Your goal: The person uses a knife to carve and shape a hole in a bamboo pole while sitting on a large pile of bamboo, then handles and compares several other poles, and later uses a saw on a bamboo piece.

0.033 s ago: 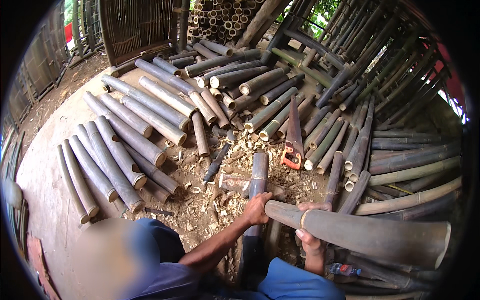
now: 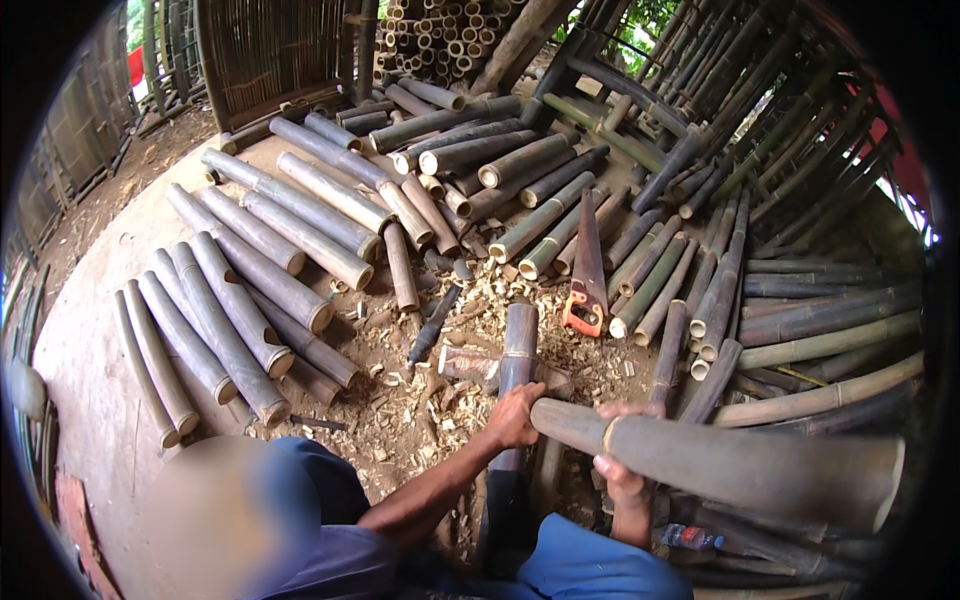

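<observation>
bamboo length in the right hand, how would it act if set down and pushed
The bamboo length would likely roll, its sides being rounded. Probably stiff too: much of it juts past the right hand without folding.

The head view, from the left one of two fisheye cameras worn side by side, looks steeply down and forward over the person's blue clothing [image 2: 595, 565]. It sits close above the left hand [image 2: 515, 416] and right hand [image 2: 624, 476], both below mid-height, and reaches across the floor [image 2: 115, 320] to the stacked bamboo ends [image 2: 450, 45] farthest off at the top. Its field is very wide (the corners fall into black), and long edges curve toward the rim.
</observation>
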### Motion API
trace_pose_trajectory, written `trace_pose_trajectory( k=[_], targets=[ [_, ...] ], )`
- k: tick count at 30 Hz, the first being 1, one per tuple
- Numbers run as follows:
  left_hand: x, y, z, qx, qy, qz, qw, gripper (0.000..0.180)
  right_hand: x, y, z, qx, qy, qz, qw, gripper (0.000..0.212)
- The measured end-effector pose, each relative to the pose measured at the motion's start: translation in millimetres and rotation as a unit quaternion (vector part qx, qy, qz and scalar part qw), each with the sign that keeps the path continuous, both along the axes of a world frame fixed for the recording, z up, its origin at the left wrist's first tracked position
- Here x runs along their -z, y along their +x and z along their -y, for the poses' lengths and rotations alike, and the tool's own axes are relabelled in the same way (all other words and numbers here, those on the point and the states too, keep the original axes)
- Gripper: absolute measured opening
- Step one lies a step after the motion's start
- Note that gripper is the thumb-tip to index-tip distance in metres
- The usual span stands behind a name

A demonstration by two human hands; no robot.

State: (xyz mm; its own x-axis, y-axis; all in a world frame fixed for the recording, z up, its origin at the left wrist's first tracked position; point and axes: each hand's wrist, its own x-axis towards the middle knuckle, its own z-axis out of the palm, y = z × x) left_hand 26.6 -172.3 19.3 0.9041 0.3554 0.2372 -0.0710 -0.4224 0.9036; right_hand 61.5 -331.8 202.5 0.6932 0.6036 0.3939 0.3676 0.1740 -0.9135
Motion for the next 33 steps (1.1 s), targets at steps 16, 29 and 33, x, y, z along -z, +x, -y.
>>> trace_pose_trajectory(
  k=[16,29,33],
  targets=[
    [-66,6,7,0.0,-0.021,-0.038,0.999,0.051,0,63,-5,0.072,0.083,-0.095,0.989,0.087],
    [-40,4,60,0.256,-0.288,-0.071,0.92,0.094,149,-15,73,0.244,-0.049,-0.346,0.905,0.084],
    [-42,-1,32,0.168,-0.198,-0.135,0.956,0.085,113,61,121,0.361,-0.356,-0.216,0.834,0.086]
  ],
)
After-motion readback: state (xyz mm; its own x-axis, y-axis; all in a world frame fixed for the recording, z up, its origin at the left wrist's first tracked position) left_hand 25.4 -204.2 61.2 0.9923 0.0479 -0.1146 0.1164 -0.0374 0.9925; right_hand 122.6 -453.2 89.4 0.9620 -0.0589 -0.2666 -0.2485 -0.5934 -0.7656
